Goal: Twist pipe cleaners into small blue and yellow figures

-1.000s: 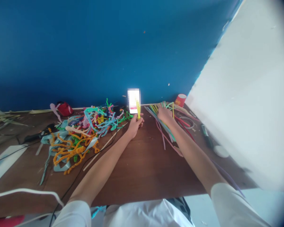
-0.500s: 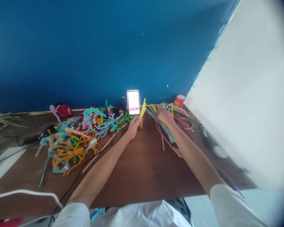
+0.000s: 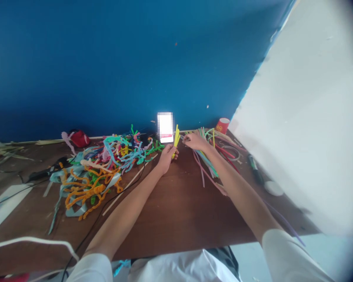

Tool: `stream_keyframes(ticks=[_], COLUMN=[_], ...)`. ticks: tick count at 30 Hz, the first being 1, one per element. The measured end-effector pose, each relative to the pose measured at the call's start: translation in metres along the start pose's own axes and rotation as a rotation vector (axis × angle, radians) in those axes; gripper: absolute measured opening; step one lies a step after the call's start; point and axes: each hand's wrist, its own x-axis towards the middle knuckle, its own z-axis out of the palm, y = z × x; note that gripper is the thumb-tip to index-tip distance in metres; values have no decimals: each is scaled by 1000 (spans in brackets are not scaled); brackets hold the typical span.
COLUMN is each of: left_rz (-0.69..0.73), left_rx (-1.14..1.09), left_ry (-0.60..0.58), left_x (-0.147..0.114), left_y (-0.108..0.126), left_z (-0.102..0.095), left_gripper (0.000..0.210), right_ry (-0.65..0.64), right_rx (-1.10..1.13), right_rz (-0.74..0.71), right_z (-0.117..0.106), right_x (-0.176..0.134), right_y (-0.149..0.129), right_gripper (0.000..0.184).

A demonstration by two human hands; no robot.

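Note:
My left hand [image 3: 166, 158] is closed around a small bundle of yellow pipe cleaners [image 3: 177, 137], which stand nearly upright with their tops above the fingers. Just to the right, my right hand [image 3: 195, 141] reaches in over the table, fingers curled together close to the bundle; what they hold, if anything, I cannot make out. Beneath and behind that hand lies a spread of straight pipe cleaners [image 3: 207, 162] in green, blue, pink and other colours. A glowing, blurred screen [image 3: 165, 127] stands against the wall behind my left hand.
A tangled heap of bent pipe cleaners [image 3: 106, 156] covers the left side, with orange ones [image 3: 91, 192] in front. A thin stick [image 3: 129, 184] and a black cable lie beside it. On the right are a red cup [image 3: 222, 125], a marker [image 3: 255, 169] and a white round object [image 3: 273, 188].
My right hand has moved left, off the coloured pipe cleaners and toward the yellow bundle. The bundle in my left hand has tilted slightly more upright.

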Motion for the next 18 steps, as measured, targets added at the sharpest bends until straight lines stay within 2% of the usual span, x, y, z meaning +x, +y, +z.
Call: stream_keyframes(ticks=[4,7,13,18], left_rz=[23,9,12,10], left_rx=[24,37,35,21], left_ry=[-24,-17,-8,13], left_x=[0,0,0,3], left_y=[0,1,0,-3], left_z=[0,1,0,-1], left_gripper=[21,22,21,23], right_ry=[-53,-58,-67,-46], right_rx=[290,463,465,410], right_rz=[-92,-89,-136,-186], right_z=[-2,-1,4,2], right_x=[-1,-3,-5,-8], right_y=[-9,-13,-17,-21], right_gripper=[24,32,18,29])
